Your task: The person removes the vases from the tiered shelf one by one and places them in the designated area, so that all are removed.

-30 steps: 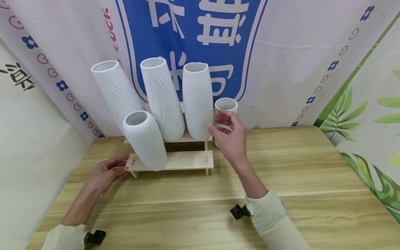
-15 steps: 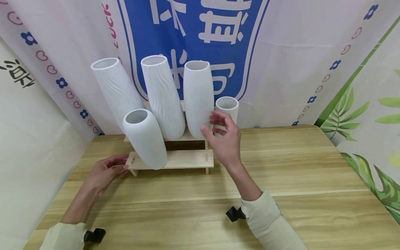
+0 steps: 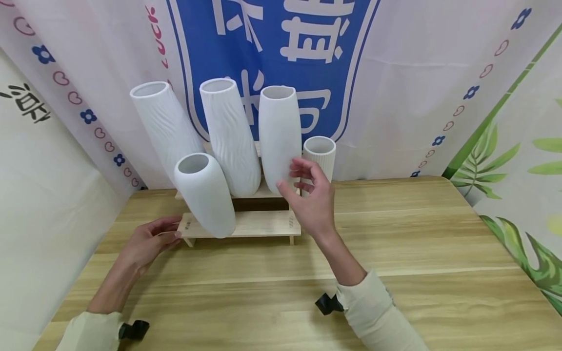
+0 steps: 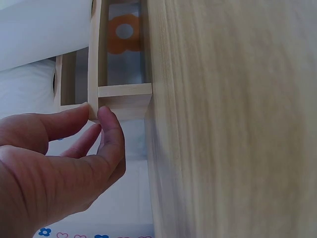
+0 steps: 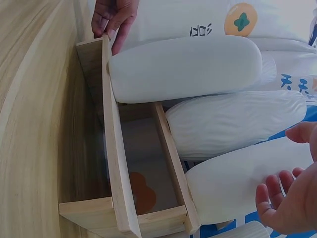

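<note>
Right hand (image 3: 313, 204): half open, fingers loosely curved, gripping nothing visible; placed at the right flank of a tall white smooth-sided ceramic-looking vase (image 3: 278, 136), thumb towards the front; contact impossible to tell. Left hand (image 3: 147, 243): thumb and fingers pinching the left end of the lower board of a pale wooden stepped stand (image 3: 263, 224). On the upper board, right end: the smooth-sided vase. Just left of it: a tall white vase with wavy relief (image 3: 231, 146); further left, a second tall white wave-textured vase (image 3: 169, 126), base hidden. On the lower board, left end: a shorter white smooth egg-shaped vase (image 3: 204, 195). Right of the stand, beyond the right hand: a small white ribbed cylindrical vase (image 3: 326, 163), foot hidden. Underneath: a wood-grain counter (image 3: 263, 302). Behind: pale printed cloth (image 3: 417, 107) with a blue panel (image 3: 272, 63). Stage, by judgement: arranging well advanced, with stand set down and loaded; ribbed piece apparently off it; perhaps only small adjustments left. Orientation: smooth-sided vase upright, mouth up, long axis roughly vertical and square to the boards; stand lengthwise from left to right.
</note>
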`<state>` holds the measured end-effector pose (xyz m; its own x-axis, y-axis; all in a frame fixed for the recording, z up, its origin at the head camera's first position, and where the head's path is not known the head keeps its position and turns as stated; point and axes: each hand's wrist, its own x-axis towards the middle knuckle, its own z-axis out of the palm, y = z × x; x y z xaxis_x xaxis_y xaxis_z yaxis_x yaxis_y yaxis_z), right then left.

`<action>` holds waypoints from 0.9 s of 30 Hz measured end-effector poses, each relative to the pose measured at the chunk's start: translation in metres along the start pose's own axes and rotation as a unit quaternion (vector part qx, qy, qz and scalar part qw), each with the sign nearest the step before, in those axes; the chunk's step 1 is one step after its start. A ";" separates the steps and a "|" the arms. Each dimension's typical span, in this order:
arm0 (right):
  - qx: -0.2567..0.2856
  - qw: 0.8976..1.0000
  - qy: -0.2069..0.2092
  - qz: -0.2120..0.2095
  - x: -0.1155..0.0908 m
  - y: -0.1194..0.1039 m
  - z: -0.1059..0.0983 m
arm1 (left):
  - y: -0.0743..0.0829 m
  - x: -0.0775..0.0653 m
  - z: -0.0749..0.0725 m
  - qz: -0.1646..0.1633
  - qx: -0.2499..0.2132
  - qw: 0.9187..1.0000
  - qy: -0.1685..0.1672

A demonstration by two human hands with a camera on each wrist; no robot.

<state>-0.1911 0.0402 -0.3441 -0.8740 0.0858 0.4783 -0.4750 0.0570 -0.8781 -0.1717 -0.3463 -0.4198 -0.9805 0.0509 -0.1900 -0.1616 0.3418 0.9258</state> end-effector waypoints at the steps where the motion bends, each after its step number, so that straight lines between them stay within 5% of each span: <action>1: 0.002 1.000 0.000 0.001 0.000 -0.001 0.001 | 0.000 0.000 0.000 0.000 0.000 1.000 0.000; 27: 0.025 0.998 -0.056 0.001 -0.015 -0.003 0.047 | -0.001 0.001 0.001 -0.004 0.004 1.000 0.004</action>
<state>-0.1815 -0.0081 -0.3495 -0.8800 -0.0252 0.4743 -0.4746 0.0065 -0.8802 -0.1724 -0.3458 -0.4206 -0.9801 0.0410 -0.1943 -0.1680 0.3498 0.9216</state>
